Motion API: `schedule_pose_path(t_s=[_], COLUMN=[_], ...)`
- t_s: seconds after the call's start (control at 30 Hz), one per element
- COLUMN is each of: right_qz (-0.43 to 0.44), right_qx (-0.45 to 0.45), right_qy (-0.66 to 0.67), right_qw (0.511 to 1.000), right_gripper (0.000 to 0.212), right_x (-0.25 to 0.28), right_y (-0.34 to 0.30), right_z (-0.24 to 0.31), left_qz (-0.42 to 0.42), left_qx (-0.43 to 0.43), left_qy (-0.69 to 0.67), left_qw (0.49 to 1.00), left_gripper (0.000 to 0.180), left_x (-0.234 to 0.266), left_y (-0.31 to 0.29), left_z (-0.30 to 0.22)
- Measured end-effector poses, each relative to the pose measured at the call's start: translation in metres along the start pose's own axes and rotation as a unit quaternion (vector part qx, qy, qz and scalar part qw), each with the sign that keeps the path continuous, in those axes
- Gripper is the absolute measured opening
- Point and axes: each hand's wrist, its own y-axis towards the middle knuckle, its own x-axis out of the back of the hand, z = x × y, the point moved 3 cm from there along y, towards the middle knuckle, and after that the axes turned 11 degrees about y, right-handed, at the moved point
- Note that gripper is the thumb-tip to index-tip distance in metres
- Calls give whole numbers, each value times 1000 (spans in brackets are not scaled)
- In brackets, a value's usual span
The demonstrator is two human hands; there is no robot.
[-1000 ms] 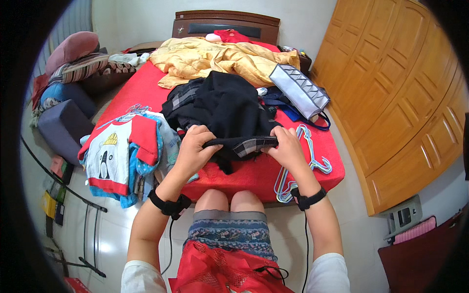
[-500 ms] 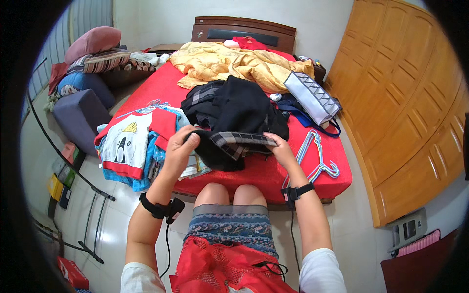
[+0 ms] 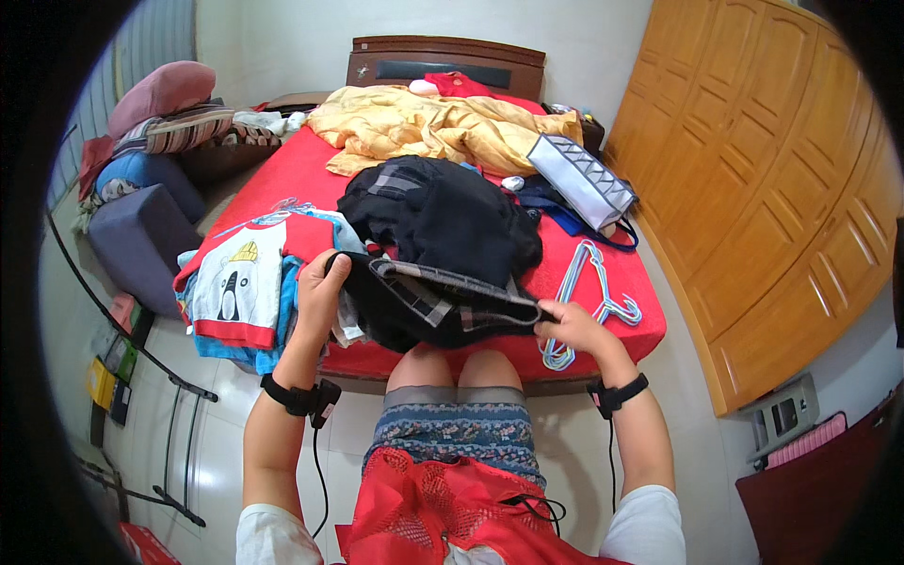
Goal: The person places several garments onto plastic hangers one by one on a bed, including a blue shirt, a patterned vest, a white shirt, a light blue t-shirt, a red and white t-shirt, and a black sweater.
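A black garment with grey plaid lining [image 3: 400, 315] is stretched between my two hands over the near edge of the bed. My left hand [image 3: 320, 287] is closed on its left end, thumb on top. On the other end, my right hand [image 3: 571, 327] pinches the edge of the cloth. The plaid side shows along the opening, which sags in the middle. Behind it lies a heap of dark clothes [image 3: 452, 221]. Beside my left hand is a stack of folded children's clothes, topped by a red and white shirt [image 3: 247, 282]. Several pale hangers [image 3: 576, 301] lie near my right hand.
The red-covered bed [image 3: 282, 179] carries a rumpled yellow quilt [image 3: 424, 118] and a white and grey box-shaped bag [image 3: 582, 184]. Wooden wardrobe doors [image 3: 753, 179] line the right. At left stand a dark padded seat [image 3: 146, 231], piled cushions [image 3: 165, 99] and a black metal rack [image 3: 118, 325].
My hands have moved apart, the right one outward and nearer me, spreading the black garment wider. It has come away from the heap toward my knees. The view has shifted slightly.
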Motion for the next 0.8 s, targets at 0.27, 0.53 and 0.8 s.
schedule_pose_path(t_s=[0.27, 0.53, 0.8], right_qz=[68, 196, -101], right_qx=[37, -246, -168], right_qy=[-190, 222, 341], right_qw=[979, 923, 920], right_gripper=[40, 32, 49], right_x=[-40, -60, -32], right_y=[-3, -19, -8], right_z=[-43, -24, -17], left_qz=[-7, -44, -29], left_qx=[-16, 2, 80], left_qy=[43, 17, -42], left_qw=[999, 999, 995], left_gripper=[32, 28, 32], left_x=[26, 39, 14], left_y=[-2, -4, 8], left_z=[23, 38, 37])
